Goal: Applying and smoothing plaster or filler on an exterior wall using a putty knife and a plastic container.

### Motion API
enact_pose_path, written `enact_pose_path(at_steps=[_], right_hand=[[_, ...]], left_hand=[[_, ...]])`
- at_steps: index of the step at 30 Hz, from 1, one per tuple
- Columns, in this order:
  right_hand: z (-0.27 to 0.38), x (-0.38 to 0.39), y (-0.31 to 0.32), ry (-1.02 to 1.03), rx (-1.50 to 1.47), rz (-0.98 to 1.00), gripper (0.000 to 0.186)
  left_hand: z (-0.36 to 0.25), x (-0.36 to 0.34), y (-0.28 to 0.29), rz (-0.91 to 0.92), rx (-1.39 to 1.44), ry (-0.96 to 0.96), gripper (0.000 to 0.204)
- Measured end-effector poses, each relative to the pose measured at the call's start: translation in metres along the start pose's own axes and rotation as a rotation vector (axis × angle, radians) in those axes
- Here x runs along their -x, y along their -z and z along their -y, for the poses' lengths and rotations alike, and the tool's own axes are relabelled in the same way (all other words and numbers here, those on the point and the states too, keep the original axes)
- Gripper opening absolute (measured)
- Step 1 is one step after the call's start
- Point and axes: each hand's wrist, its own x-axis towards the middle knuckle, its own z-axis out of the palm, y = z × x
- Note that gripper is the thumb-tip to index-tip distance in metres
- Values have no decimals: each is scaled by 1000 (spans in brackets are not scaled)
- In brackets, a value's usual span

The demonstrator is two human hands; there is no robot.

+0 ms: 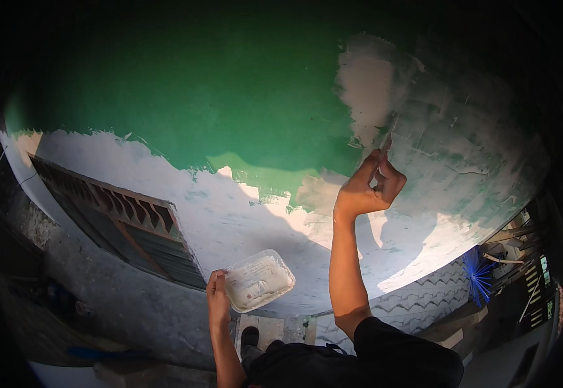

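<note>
My right hand (367, 189) is raised to the wall, its fingers closed round a thin putty knife (388, 140) seen almost edge-on. The blade is against or very near a whitish, streaked part of the wall. Lower down, my left hand (217, 299) grips the left edge of a shallow clear plastic tray (290, 266). White putty (255, 282) coats the inside of that tray. The wall's green paint (184, 84) covers the upper left, while rough-edged white putty patches (367, 84) spread along the bottom and right.
A brown-framed window (126, 220) with slats is set in the wall at lower left. Blue bristles (477, 275) stick out at the right, near wooden pieces. Patterned tiling (417, 297) runs below the wall. My shoe (249, 336) is on a pale board underfoot.
</note>
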Motion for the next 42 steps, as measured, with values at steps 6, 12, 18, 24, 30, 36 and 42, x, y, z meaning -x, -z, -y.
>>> enact_pose_path(at_steps=[6, 12, 18, 24, 30, 36, 42], right_hand=[[12, 46, -52, 148, 122, 171, 17], [49, 69, -42, 68, -173, 471, 20], [30, 9, -5, -509, -351, 414, 20], [-40, -19, 15, -339, -39, 415, 24], [-26, -27, 42, -292, 8, 247, 28], [-32, -33, 47, -57, -138, 161, 26], [-5, 18, -13, 174, 16, 343, 17]], left_hand=[[-3, 7, 3, 21, -4, 27, 30], [-1, 14, -2, 31, 17, 27, 31], [3, 19, 7, 1, 7, 16, 31], [5, 18, -1, -27, 28, 80, 30], [9, 14, 4, -1, -6, 37, 30], [28, 11, 8, 17, 27, 42, 30], [24, 13, 5, -34, -25, 21, 30]])
